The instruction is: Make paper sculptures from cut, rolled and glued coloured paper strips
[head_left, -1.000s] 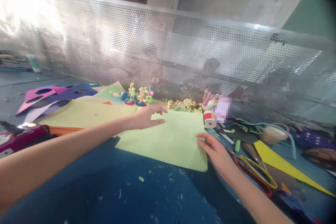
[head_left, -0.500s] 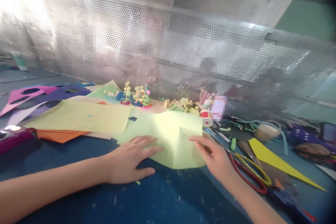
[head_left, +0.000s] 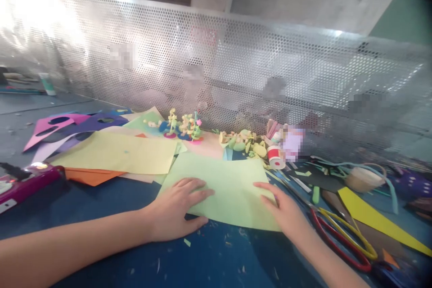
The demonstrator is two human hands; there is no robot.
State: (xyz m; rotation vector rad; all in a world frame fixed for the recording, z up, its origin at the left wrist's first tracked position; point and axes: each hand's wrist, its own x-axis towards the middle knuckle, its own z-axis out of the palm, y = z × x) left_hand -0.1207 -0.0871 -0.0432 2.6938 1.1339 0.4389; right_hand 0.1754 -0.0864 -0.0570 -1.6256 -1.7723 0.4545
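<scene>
Desk [head_left: 131, 263]: showing dark blue in front, with small paper scraps [head_left: 187, 242] lying on it
Left hand [head_left: 175, 209]: lying palm down on the near left part of the pale green sheet [head_left: 226, 184], fingers spreading and clamping nothing, thumb pointing along the near edge
Right hand [head_left: 285, 211]: resting over the sheet's right edge, well apart from the other; whether it is pinching the edge, I cannot tell
Sheet's place: lying on the desk between the 2 hands
Sheet's feel: looking like paper or thin card, so probably weighing little, bending softly, sliding easily and creasing under a squeeze
Best hold: 2 opposite edges are offering the safest grip, with fingers lying flat
Red and yellow handles [head_left: 362, 265]: lying right of the right hand, apparently belonging to scissors; 1 pair or 2 is not showing clearly
Magenta power strip [head_left: 47, 177]: sitting at far left, the frame cutting off its end
Yellow sheet [head_left: 118, 153]: lying left of and beyond the green sheet
Red and white reel [head_left: 276, 157]: lying past the green sheet's far right corner
Small figures [head_left: 184, 126]: standing near the perforated panel [head_left: 162, 36]
Hard to see: the left hand is hiding the green sheet's near left corner; shapes behind the panel are blurring, some under pixel blocks
</scene>
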